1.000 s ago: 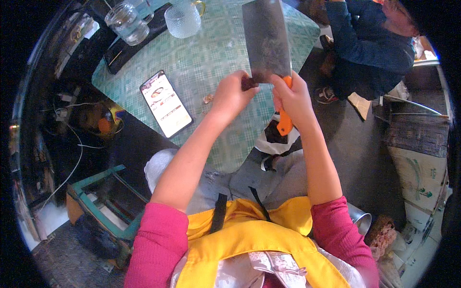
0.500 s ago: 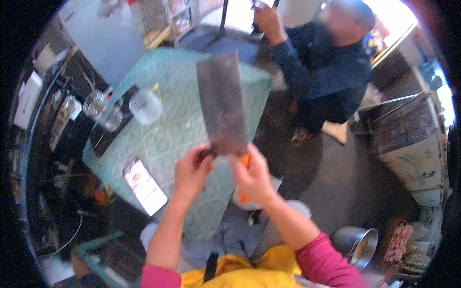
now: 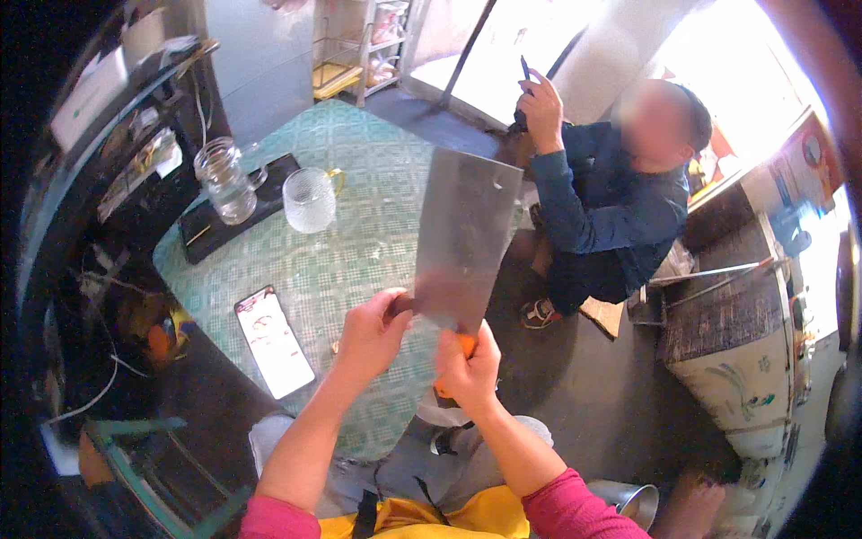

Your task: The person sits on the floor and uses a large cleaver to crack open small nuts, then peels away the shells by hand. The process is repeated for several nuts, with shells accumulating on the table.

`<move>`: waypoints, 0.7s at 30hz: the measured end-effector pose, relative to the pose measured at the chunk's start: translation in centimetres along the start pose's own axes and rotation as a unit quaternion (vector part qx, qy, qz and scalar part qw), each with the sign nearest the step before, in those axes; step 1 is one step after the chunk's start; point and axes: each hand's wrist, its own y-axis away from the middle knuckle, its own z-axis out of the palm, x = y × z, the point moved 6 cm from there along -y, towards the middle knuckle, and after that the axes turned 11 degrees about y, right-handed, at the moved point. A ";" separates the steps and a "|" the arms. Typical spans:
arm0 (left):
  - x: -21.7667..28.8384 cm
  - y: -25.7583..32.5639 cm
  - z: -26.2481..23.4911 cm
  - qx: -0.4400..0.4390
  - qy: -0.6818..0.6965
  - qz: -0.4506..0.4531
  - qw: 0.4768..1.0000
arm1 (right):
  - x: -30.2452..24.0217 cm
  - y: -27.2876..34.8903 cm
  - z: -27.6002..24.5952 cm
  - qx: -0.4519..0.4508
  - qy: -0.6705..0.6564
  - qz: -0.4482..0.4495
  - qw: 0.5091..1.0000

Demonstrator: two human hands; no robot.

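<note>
A cleaver [image 3: 465, 234] with a broad grey blade points upward and away from me over the table. Its orange handle [image 3: 463, 347] is wrapped in the fingers of my right hand [image 3: 470, 366]. Close to the lower left corner of the blade, my left hand [image 3: 375, 334] is closed in a pinch on something small and dark. What that is I cannot make out, nor whether it touches the blade. To the left of my left forearm, a phone [image 3: 275, 341] with a lit screen lies on the green checked tabletop [image 3: 359, 242].
A clear glass mug [image 3: 311, 199] and a glass jar mug [image 3: 226, 184] stand at the table's left, by a black tray [image 3: 197, 237]. Beyond the right edge sits another person [image 3: 620, 198], one hand raised with a dark object. A metal pot [image 3: 624, 499] stands low at right.
The cleaver's blade has tilted to the right, with both hands keeping their grips. My view has shifted, so the table and the other person appear in different places.
</note>
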 end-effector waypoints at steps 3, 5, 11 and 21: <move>0.5 -1.4 -4.1 0.117 -0.180 0.021 0.976 | -1.0 0.0 -1.2 0.034 -0.057 -0.032 0.997; 1.0 -2.1 -6.7 0.140 -0.093 0.024 0.986 | -2.6 -1.0 -3.2 0.088 -0.049 -0.072 0.992; 1.9 1.0 -3.9 -0.045 0.269 -0.098 0.957 | -1.3 -1.5 -1.7 -0.009 -0.257 0.128 0.958; 2.2 1.2 -2.2 -0.061 0.291 -0.125 0.947 | -2.7 -1.4 0.9 -0.053 -0.251 0.074 0.964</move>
